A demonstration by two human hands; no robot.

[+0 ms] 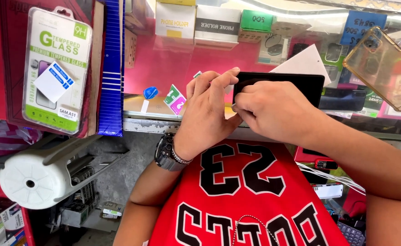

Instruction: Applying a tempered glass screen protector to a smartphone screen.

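A black smartphone (296, 84) lies flat over the edge of a glass counter (141, 107), screen up. My left hand (207, 109) grips its left end, fingers curled over the corner, a black watch on the wrist. My right hand (273, 109) rests on the phone's near edge, fingertips pinched at the left corner; a small thing may be between them, but I cannot make it out. A clear yellowish phone case (385, 68) stands tilted to the right of the phone.
A boxed tempered-glass pack (57, 68) hangs at the left beside a blue strip (111, 68). A blue pick (150, 92) and small wipe packets (175, 99) lie on the counter. Boxes (216, 25) line the back. A white cylinder (41, 171) sits below left.
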